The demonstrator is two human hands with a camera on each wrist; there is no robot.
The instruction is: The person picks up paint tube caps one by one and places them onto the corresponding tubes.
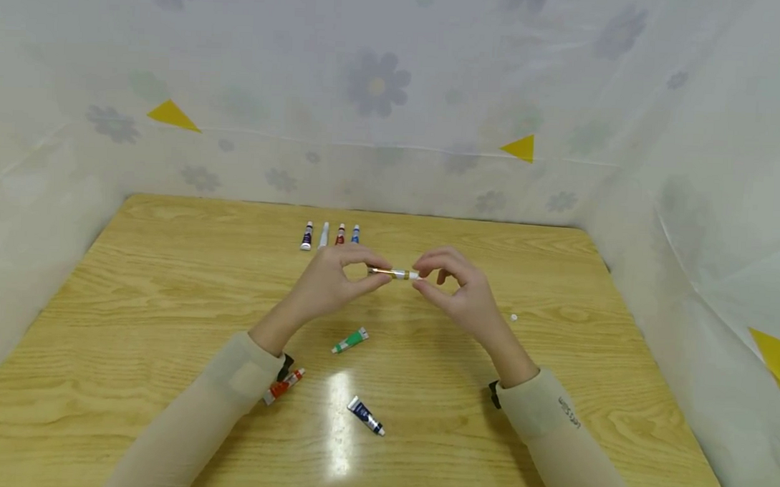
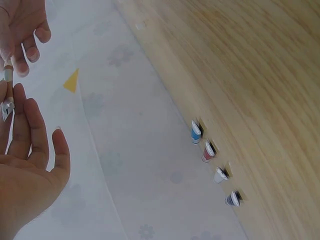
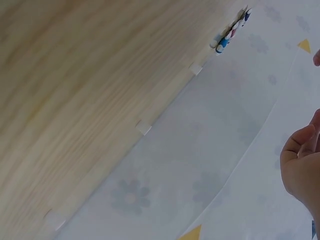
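Observation:
Above the middle of the wooden table [image 1: 169, 279], both hands hold one small yellow paint tube [image 1: 394, 274] level between them. My left hand [image 1: 363, 273] pinches the tube's body with thumb and fingertips. My right hand [image 1: 429, 281] pinches the white cap end, fingers curled. In the left wrist view the tube [image 2: 8, 75] runs from the left hand [image 2: 30, 165] up to the right hand's fingers [image 2: 25, 35]. The right wrist view shows only the edge of the right hand [image 3: 302, 165]; the tube is out of sight there.
Several paint tubes [image 1: 331, 236] lie in a row at the table's back edge, also seen as tubes [image 2: 212, 165] and tubes [image 3: 227, 35]. Nearer lie a green tube [image 1: 351, 340], a red tube [image 1: 284, 386] by the left sleeve, a dark blue tube [image 1: 366, 416] and a small white speck [image 1: 513, 317]. Floral sheeting walls three sides.

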